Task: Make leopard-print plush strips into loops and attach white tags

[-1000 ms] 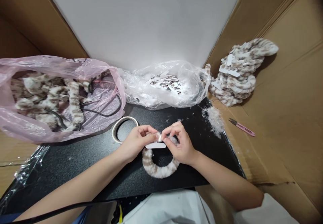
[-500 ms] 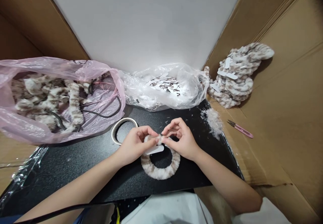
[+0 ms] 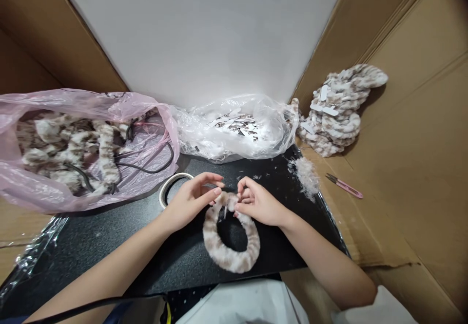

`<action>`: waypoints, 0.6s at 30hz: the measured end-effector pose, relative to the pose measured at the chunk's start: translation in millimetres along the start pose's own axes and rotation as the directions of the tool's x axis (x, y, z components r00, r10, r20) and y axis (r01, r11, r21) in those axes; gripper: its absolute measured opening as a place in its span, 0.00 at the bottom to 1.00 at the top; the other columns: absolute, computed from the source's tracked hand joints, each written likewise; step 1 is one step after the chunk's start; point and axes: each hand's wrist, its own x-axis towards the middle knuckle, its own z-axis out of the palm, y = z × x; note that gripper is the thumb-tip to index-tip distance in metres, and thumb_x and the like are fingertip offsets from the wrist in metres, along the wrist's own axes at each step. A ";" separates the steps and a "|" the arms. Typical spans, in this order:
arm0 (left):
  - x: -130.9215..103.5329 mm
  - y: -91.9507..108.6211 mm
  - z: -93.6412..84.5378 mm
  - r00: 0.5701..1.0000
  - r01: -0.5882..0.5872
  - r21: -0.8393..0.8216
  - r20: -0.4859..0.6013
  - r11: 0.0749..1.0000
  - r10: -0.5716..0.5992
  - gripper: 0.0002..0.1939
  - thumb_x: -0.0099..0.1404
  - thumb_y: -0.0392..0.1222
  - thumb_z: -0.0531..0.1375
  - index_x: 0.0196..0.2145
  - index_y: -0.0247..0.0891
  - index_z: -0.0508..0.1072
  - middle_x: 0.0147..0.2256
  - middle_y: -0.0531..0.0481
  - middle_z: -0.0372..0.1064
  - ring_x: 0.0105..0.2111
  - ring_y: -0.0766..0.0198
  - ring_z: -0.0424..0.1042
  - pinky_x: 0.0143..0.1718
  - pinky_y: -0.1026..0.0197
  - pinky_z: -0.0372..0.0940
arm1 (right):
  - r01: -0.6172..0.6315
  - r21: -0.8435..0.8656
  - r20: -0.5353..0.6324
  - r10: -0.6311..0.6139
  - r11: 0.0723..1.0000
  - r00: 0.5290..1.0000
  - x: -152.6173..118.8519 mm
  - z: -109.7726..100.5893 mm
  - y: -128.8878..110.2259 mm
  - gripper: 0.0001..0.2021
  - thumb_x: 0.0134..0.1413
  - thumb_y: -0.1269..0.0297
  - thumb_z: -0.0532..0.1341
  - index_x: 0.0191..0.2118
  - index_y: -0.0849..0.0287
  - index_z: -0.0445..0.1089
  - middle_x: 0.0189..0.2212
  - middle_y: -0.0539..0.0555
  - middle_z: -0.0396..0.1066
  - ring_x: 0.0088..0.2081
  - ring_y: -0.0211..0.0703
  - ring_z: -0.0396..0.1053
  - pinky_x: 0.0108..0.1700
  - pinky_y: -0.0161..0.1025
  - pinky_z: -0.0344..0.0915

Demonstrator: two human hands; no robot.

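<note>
A fluffy white-and-brown ring (image 3: 234, 260) lies on the black table top, its far side between my two hands. My left hand (image 3: 193, 200) is at the ring's upper left, thumb and fingers apart, with fingertips beside the fur. On the other side, my right hand (image 3: 258, 202) pinches the fur at the ring's upper right between thumb and fingers. The white tag is not clearly visible; only a small pale bit shows inside the ring's top. A roll of tape (image 3: 164, 192) lies just behind my left hand, partly covered by it.
At the left, a pink bag (image 3: 47, 200) holds fluffy pieces and dark cords. Behind the table top is a clear bag (image 3: 274, 141) of scraps. To the right are piled fluffy rings (image 3: 340, 114), loose fluff (image 3: 306, 175) and pink-handled snips (image 3: 345, 186). Cardboard walls (image 3: 409, 134) stand at the sides.
My left hand's fingers have opened away from the fur. The ring has shifted slightly toward me, and the white tag that lay across its top no longer shows clearly.
</note>
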 end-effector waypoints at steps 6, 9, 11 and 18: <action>-0.5 -5.7 1.7 0.971 0.147 -0.144 0.212 0.979 -0.114 0.29 0.53 0.42 0.68 0.51 0.39 0.62 0.45 0.45 0.69 0.38 0.61 0.72 0.40 0.59 0.67 | -0.045 0.318 0.012 0.044 0.947 0.999 7.3 -3.4 6.7 0.25 0.39 0.67 0.68 0.34 0.54 0.48 0.22 0.44 0.73 0.20 0.32 0.69 0.25 0.28 0.63; 1.8 -7.8 4.5 0.973 0.188 -0.176 0.170 0.966 -0.158 0.21 0.56 0.41 0.65 0.46 0.37 0.64 0.33 0.51 0.70 0.30 0.65 0.71 0.34 0.63 0.66 | -0.073 0.365 0.031 0.067 0.928 0.997 7.0 -3.4 7.1 0.28 0.37 0.65 0.71 0.34 0.54 0.47 0.22 0.46 0.74 0.19 0.34 0.69 0.24 0.29 0.64; 5.0 -8.7 3.9 0.979 0.196 -0.186 0.091 0.963 -0.182 0.15 0.58 0.43 0.62 0.41 0.36 0.66 0.26 0.55 0.67 0.24 0.68 0.67 0.28 0.66 0.63 | -0.113 0.396 0.061 0.096 0.911 0.993 6.9 -4.3 5.9 0.29 0.35 0.64 0.72 0.35 0.54 0.48 0.23 0.45 0.74 0.19 0.35 0.70 0.23 0.29 0.65; 1.4 -7.5 -0.5 0.997 -0.049 -0.033 -0.066 0.998 0.047 0.14 0.61 0.41 0.58 0.44 0.38 0.63 0.35 0.50 0.66 0.32 0.64 0.69 0.33 0.62 0.66 | -0.179 0.451 0.073 0.164 0.874 0.984 8.5 -8.8 4.0 0.32 0.31 0.66 0.74 0.35 0.54 0.49 0.22 0.44 0.72 0.22 0.37 0.72 0.24 0.29 0.66</action>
